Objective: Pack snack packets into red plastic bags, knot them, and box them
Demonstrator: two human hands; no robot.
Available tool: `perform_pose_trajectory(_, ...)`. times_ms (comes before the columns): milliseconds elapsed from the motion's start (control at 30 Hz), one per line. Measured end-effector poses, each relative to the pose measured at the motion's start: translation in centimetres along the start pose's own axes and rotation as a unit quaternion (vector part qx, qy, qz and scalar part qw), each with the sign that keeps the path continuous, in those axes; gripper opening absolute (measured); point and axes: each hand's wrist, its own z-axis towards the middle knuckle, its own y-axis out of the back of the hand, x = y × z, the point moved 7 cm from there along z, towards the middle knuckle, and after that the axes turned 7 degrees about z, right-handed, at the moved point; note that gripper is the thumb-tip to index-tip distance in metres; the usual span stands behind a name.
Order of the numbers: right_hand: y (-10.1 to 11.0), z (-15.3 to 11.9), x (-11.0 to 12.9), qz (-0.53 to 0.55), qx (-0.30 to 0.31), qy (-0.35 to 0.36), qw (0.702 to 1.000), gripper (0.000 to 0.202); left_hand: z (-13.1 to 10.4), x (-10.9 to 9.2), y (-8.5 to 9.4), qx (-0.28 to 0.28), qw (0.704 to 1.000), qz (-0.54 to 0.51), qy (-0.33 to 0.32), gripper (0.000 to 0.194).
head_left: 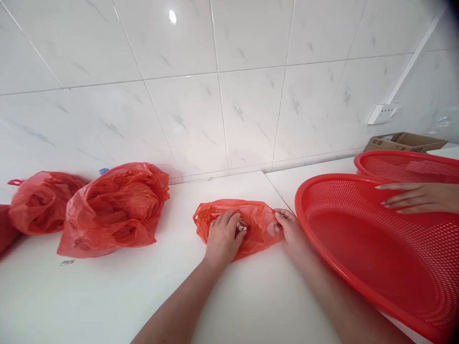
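A red plastic bag lies with its mouth open on the white table. My left hand reaches into the bag, fingers curled around a small dark reddish-brown item with white speckles. Its kind cannot be made out, and part of it is hidden under my fingers. At the bag's right end, my right hand pinches the plastic edge between thumb and fingers. Right beside my right forearm stands a large red perforated plastic basket.
Filled red plastic bags sit on the left of the table. Another person's hand rests at the basket's far rim, before a second red basket. A cardboard box and a wall socket are behind.
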Motion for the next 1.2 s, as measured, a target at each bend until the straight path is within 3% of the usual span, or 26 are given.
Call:
perform_pose_trajectory(233, -1.0, -0.5, 0.5, -0.037, 0.055, 0.029, 0.997, 0.029, 0.0, 1.4, -0.7, 0.034, 0.999, -0.023, 0.027, 0.043)
perform_pose_trajectory(400, -1.3, -0.7, 0.4, -0.052, 0.068, -0.001, 0.996, 0.031, -0.2, 1.4, -1.7, 0.065, 0.998, -0.015, 0.016, 0.063)
perform_pose_trajectory(600, -1.2, -0.5, -0.4, -0.071, 0.096, -0.052, 0.992, 0.031, -0.2, 2.4, -1.8, 0.081, 0.994, 0.001, 0.074, 0.057)
perform_pose_trajectory(900, -0.5, -0.4, 0.0, -0.016, 0.055, -0.081, 0.995, 0.029, 0.0, 3.1, 0.7, -0.046, 0.983, -0.129, 0.120, 0.042)
perform_pose_trajectory(1067, -0.6, -0.3, -0.1, 0.006, 0.061, -0.080, 0.995, 0.029, 0.2, 2.3, 0.5, -0.009, 0.985, -0.153, 0.082, 0.061)
perform_pose_trajectory(1200, -0.3, 0.1, -0.2, 0.048, 0.055, -0.087, 0.994, 0.031, 0.5, 2.3, 1.0, 0.023, 0.996, -0.068, 0.050, 0.080)
